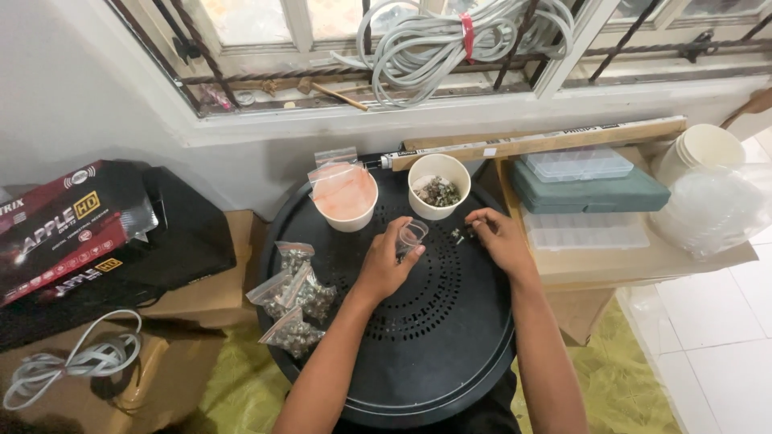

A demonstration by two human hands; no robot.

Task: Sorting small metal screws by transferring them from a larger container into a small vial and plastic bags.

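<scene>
Black round tray [434,354]: left hand [386,265] pinches clear bag [411,238]; right hand [498,237] pinches screws [458,235] beside.

Both hands forward, left [388,265] fingers curled, right [498,239] fingertips pinched.

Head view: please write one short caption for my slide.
Left hand holds a small clear bag; right hand picks small screws.

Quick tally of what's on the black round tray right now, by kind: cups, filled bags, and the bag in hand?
White cups: 2, one with small metal parts, one holding empty clear bags
Filled small bags: 4, in a cluster at the tray's left edge
Bag in hand: 1, held open by the left hand
Total: 7
The right hand picks at loose parts on the tray.
</scene>
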